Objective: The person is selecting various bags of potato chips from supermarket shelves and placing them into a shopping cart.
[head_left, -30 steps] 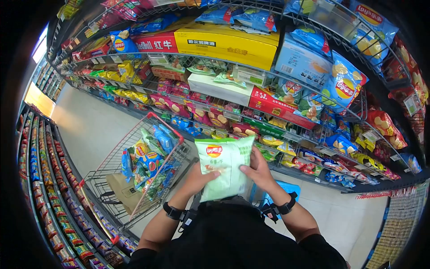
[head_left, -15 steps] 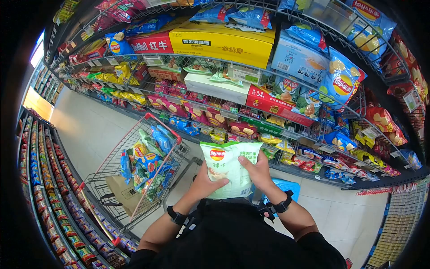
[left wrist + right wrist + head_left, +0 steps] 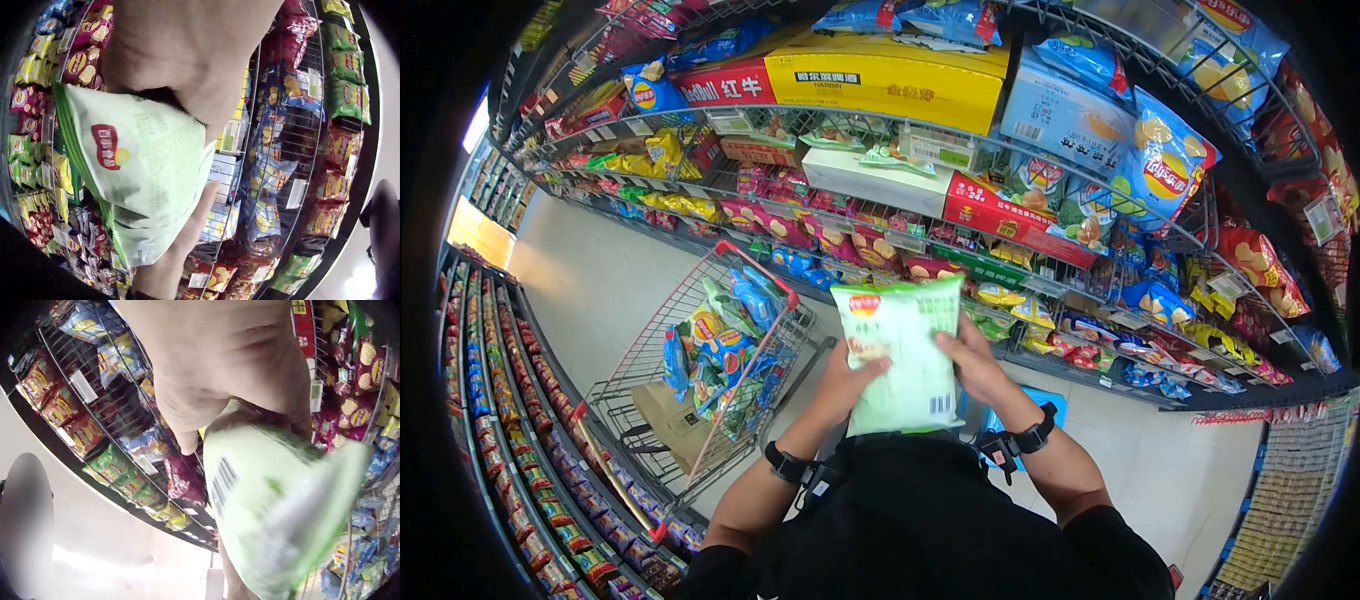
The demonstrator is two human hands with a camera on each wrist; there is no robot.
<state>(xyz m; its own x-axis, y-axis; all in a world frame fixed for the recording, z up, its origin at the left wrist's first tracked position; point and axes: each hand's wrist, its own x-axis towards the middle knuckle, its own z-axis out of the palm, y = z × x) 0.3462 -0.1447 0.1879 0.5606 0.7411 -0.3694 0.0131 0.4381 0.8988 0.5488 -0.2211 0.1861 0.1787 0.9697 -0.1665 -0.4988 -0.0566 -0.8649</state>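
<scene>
A pale green Lay's chip bag (image 3: 900, 365) is held upright in front of the chest, with its logo at the upper left and a barcode low on the right. My left hand (image 3: 846, 388) grips its left side, thumb across the front. On the opposite side, my right hand (image 3: 980, 368) holds the edge with the thumb on the front and the fingers hidden behind. The left wrist view shows the bag's green crimped seam and logo. In the right wrist view the bag's barcode side faces the camera, below the right hand (image 3: 231, 369).
A wire shopping cart (image 3: 640, 355) stands at the left, holding several chip bags (image 3: 725, 335) and a brown paper bag (image 3: 670, 425). Ahead runs a shelf of snacks with a yellow beer carton (image 3: 890, 85). Another snack shelf (image 3: 530, 430) curves along the left. Something blue (image 3: 1022, 405) is on the floor.
Between the middle frame and now, the bag has shifted left and slightly up, and its barcode has come into fuller view. The right thumb has slid toward the bag's right edge.
</scene>
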